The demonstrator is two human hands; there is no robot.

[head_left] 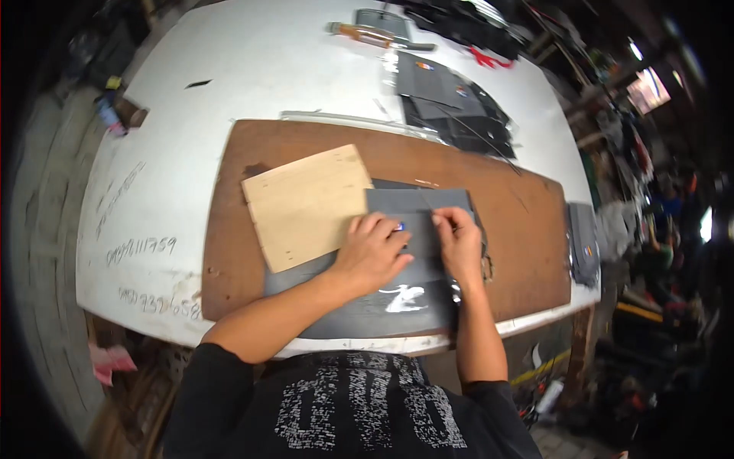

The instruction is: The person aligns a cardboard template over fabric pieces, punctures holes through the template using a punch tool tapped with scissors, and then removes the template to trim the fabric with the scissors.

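On my screen, an amber bottle (364,34) lying far ahead of the left grip (372,251), something red (488,58) well beyond the right grip (461,245), handwritten digits (142,250) leftward of both, white tabletop (267,53).

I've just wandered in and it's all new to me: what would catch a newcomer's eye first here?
Probably the pale tan panel, bright against the big brown board on the white table. Just right of it, the left hand rests on a dark grey sheet, with the right hand at the sheet's right side. Near the table's far edge lies an amber-coloured bottle.
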